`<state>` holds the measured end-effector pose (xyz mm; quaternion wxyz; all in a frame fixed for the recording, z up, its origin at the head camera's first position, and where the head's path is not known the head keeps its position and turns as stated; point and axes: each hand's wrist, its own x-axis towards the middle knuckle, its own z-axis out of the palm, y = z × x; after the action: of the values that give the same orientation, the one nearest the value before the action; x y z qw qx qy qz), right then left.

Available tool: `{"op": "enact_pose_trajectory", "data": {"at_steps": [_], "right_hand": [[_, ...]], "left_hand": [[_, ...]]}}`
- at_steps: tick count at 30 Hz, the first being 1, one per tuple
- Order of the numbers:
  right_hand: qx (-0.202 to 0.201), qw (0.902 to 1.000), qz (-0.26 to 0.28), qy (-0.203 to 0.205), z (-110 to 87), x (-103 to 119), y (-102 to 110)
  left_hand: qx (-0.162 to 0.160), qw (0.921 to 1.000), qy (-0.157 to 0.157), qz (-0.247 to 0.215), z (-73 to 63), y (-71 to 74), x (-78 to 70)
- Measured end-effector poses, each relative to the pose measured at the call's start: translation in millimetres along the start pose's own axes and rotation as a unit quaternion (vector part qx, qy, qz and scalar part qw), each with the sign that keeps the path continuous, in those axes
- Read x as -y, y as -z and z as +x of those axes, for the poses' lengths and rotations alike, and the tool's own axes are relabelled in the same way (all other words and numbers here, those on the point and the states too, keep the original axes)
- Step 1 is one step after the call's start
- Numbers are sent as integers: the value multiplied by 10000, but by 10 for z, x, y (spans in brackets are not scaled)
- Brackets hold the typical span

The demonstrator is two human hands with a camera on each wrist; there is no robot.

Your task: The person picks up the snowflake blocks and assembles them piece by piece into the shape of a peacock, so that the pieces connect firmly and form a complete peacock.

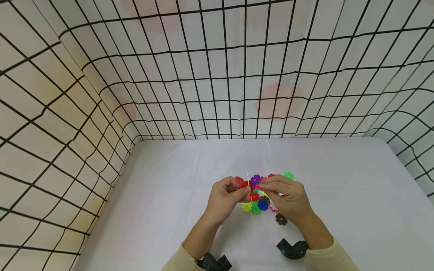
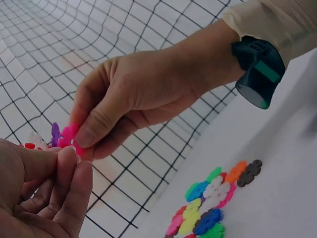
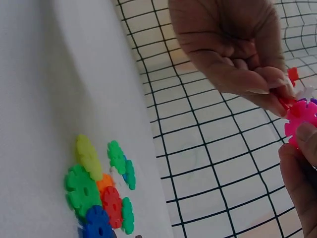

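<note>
Both hands meet above a loose pile of notched plastic discs. My left hand (image 1: 222, 199) pinches a small joined cluster, with a red disc (image 1: 239, 181) and a white disc (image 1: 248, 178) seen edge-on. The thumb and fingers of my right hand (image 1: 289, 197) pinch a bright pink disc (image 3: 300, 119) against that cluster. A purple disc (image 2: 55, 134) stands beside the pink one. Fingertips hide where the discs join, so I cannot tell how deep the pink one sits.
Below the hands on the white tabletop (image 1: 162, 210) lie loose discs, among them a yellow disc (image 1: 246, 207), a green disc (image 1: 256, 208) and a blue disc (image 1: 263, 204). A dark brown disc (image 1: 281, 219) lies nearer me. Black wire mesh (image 1: 217, 79) borders the table.
</note>
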<state>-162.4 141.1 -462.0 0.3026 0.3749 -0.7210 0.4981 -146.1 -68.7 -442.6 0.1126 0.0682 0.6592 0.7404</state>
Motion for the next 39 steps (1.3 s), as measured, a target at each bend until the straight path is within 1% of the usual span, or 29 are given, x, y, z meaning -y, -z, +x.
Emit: {"op": "enact_pose_trajectory", "data": {"at_steps": [1,3,5,6,7,8,9,10,11,12,13,14,15,16,18,20,21,22,23,24,25,27,28,29,30,31,33,35,39], "right_hand": [[14,10000,-45,-20,5,5,12],[85,9993,-259,-260,9,13,38],[262,9942,-527,-904,3,19,58],[415,9869,-745,-1367,-3,19,65],[625,9748,-983,-1900,-13,17,67],[924,9567,-1183,-2492,-26,12,68],[1272,9342,-1361,-3041,-41,4,63],[1697,9074,-1619,-3487,-57,-10,53],[2129,8817,-1827,-3794,-77,-25,38],[2525,8598,-2003,-3961,-100,-44,18],[2873,8429,-2109,-4031,-125,-62,-3],[3127,8316,-2160,-4050,-150,-73,-25],[3296,8268,-2201,-3991,-173,-82,-46],[3387,8264,-2239,-3902,-190,-89,-64],[3363,8316,-2131,-3873,-197,-89,-85],[3230,8403,-1957,-3890,-177,-79,-80],[3139,8460,-1860,-3887,-164,-72,-72],[2973,8559,-1741,-3858,-147,-63,-61],[2746,8683,-1606,-3806,-131,-55,-51],[2471,8835,-1471,-3697,-118,-49,-45],[2142,9015,-1338,-3515,-108,-43,-42],[1405,9378,-1113,-2973,-96,-32,-52],[1036,9538,-999,-2637,-96,-31,-63],[718,9659,-888,-2322,-95,-31,-79],[458,9752,-740,-2035,-99,-34,-97],[251,9815,-601,-1799,-103,-37,-114],[-1,9878,-380,-1510,-109,-46,-145],[-122,9884,-293,-1483,-111,-42,-162],[-192,9861,-420,-1597,-108,-22,-159]], "left_hand": [[38,10000,50,-61,7,-4,10],[89,9997,138,-194,34,-17,33],[55,9994,244,-237,66,-31,66],[-22,9992,320,-249,83,-35,86],[-150,9988,388,-256,95,-35,104],[-301,9982,444,-273,107,-33,123],[-472,9971,518,-300,114,-27,142],[-633,9956,575,-374,123,-16,150],[-786,9938,626,-478,130,-3,161],[-905,9917,679,-615,136,10,171],[-977,9900,700,-744,140,20,176],[-1003,9883,726,-889,147,28,184],[-1004,9869,745,-1018,152,33,189],[-994,9857,756,-1129,154,35,189],[-992,9841,747,-1269,163,36,198],[-1032,9833,688,-1330,170,31,194],[-1058,9833,651,-1331,172,28,191],[-1092,9835,608,-1306,171,25,185],[-1119,9838,553,-1283,172,21,183],[-1142,9839,504,-1282,172,17,178],[-1157,9838,459,-1292,170,13,174],[-1175,9832,375,-1342,165,0,170],[-1180,9831,336,-1361,158,-9,164],[-1169,9831,282,-1381,151,-18,162],[-1165,9830,243,-1396,143,-29,156],[-1156,9835,203,-1374,132,-41,147],[-1127,9845,139,-1340,110,-64,131],[-1080,9853,86,-1323,94,-86,119],[-974,9873,75,-1255,68,-119,103]]}}
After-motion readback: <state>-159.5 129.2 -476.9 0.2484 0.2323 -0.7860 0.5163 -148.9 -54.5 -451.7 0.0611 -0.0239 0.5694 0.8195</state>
